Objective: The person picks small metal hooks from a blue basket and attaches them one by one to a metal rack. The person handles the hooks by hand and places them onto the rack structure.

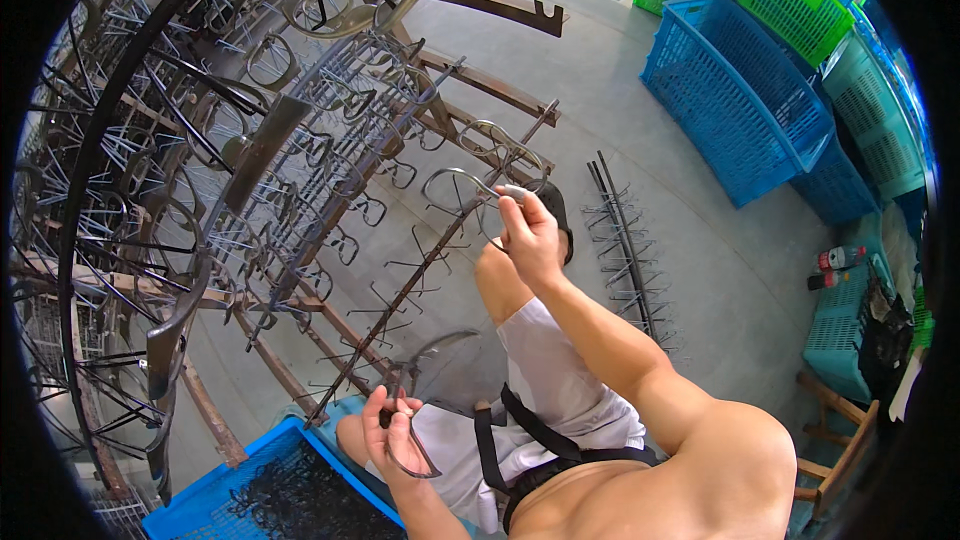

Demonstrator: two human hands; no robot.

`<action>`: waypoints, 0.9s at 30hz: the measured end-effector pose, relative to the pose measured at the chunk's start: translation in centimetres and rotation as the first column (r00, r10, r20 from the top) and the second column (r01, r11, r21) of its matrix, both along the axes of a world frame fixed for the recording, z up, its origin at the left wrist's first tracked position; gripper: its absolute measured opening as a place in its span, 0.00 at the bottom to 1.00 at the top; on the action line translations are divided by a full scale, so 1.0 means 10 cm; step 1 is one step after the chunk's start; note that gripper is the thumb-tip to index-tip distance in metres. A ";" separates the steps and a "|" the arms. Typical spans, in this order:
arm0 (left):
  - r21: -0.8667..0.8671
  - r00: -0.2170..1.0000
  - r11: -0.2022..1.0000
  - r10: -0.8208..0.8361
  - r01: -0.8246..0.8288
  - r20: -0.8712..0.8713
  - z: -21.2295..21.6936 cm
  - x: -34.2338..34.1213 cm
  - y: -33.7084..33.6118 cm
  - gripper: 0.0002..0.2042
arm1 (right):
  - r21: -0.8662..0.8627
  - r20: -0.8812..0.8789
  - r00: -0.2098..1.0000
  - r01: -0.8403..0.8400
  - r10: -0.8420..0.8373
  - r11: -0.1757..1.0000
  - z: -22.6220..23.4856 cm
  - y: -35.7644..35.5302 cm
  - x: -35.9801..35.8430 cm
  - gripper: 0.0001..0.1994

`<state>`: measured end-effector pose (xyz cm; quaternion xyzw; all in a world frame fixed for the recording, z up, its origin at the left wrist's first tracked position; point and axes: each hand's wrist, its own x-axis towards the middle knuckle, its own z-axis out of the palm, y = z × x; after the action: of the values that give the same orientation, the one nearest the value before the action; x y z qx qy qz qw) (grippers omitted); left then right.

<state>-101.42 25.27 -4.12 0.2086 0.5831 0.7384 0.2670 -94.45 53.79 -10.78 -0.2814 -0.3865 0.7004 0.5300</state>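
Observation:
My right hand [530, 232] is closed on a shiny, looped metal part [462, 173], gripping it beside the upper end of a long bar with wire hooks [432, 258]. Whether the part touches a hook cannot be made out. Low in front of my left knee, my left hand [392, 432] pinches a dark, curved metal part [424, 468] with a loop that hangs below the fingers. A thin curved piece [442, 342] shows just above that hand; whether it belongs to the same part is unclear.
A blue crate [205, 492] of black parts stands at lower left. Racks densely hung with metal loops [270, 62] and a large black wheel-like frame [82, 155] fill the left. Another hooked bar [622, 240] lies on the floor. Blue baskets [735, 105] and a wooden stool [848, 445] are right.

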 end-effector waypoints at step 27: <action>-0.056 0.981 0.987 -0.159 0.154 -0.109 -0.05 0.01 -0.09 0.12 | -0.172 0.016 0.997 0.073 -0.071 0.982 -0.09 0.02 -0.39 0.11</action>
<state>-101.32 24.41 -4.57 0.2889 0.5964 0.6881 0.2956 -98.36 53.97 -11.65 -0.3434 -0.3168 0.7101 0.5268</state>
